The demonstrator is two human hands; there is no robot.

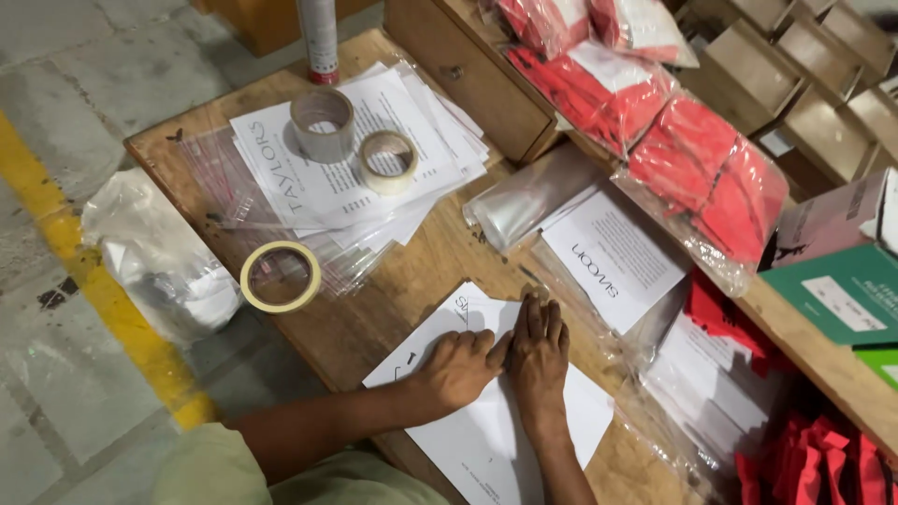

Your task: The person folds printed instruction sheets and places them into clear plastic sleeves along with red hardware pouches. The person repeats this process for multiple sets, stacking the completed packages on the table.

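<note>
- 2 hands on 1 white sheet (pixel 486 440), which lies flat on the wooden counter (pixel 374 318) at its near edge.
- Left hand (pixel 460 367): fingers curled, knuckles pressing down on the sheet, gripping nothing.
- Right hand (pixel 538 353): flat, fingers straight and together, palm down on the sheet, touching the left hand at the thumb side.
- Sheet: white, small dark print near its far corner and near edge; far corner looks folded over, just beyond the fingertips.
- 3 tape rolls beyond and left of the hands: yellow-rimmed one (pixel 280 276) nearest, on clear bags; a grey one (pixel 322 123) and a pale one (pixel 388 161) farther off, both on a paper stack (pixel 365 201).
- 1 can (pixel 318 37), red base, stands well beyond the rolls at the far counter edge.
- Right of the hands, near: printed card (pixel 613 257) in a clear sleeve; further clear-bagged papers beside it.
- Beyond-right: approx 4 red packs (pixel 706 182) in clear plastic along a raised wooden ledge; more red stuff low right.
- Far right: 1 green box (pixel 842 295).
- Left, off the counter: 1 white plastic bag (pixel 159 257) on the floor, by a yellow line (pixel 94 290).
- Nothing lies betw. hands and sheet.
</note>
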